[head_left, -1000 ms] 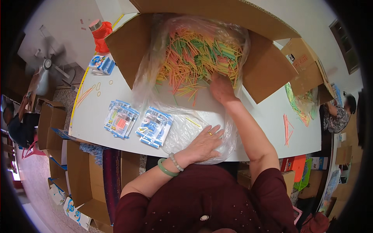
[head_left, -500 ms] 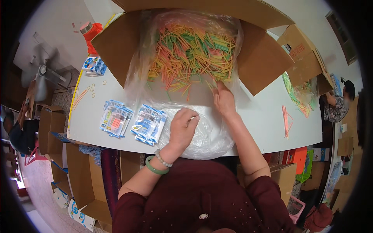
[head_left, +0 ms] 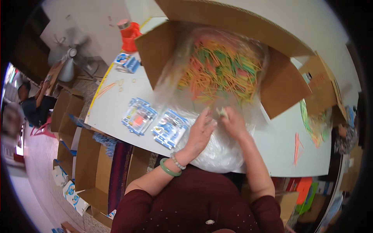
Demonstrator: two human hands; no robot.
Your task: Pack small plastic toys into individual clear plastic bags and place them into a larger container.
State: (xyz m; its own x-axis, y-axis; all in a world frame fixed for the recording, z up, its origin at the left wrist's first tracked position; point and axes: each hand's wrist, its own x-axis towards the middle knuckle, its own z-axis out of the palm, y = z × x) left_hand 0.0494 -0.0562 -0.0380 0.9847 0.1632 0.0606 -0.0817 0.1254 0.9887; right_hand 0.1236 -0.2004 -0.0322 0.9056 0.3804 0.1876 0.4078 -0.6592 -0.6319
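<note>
Thin coloured sticks (head_left: pixel 217 73), pink, yellow, orange and green, lie heaped in a clear plastic bag (head_left: pixel 223 149) that lines an open cardboard box. In front of the heap, my right hand (head_left: pixel 234 123) is closed, with a small pale greenish bunch at its fingertips, blurred, that looks like stick ends. Just to its left, my left hand (head_left: pixel 200 134) faces it over the bag, fingers loosely bent and apart, nothing visible in them. Blue-and-white printed packets lie left of that hand in two piles, one nearer (head_left: pixel 169 130) and one farther left (head_left: pixel 139 117).
The brown box (head_left: pixel 285 93) spreads its flaps across the white table (head_left: pixel 272 143). A red-covered bottle (head_left: pixel 130 37) and a small blue-white pack (head_left: pixel 127 63) stand at left. Loose pink sticks (head_left: pixel 297 149) and another box (head_left: pixel 322 83) are at right. Another person (head_left: pixel 37 105) sits far left.
My right hand has drawn back from the heap toward me, closed round something small. My left hand has come up beside it, its fingers spreading. The whole view has turned and shifted.
</note>
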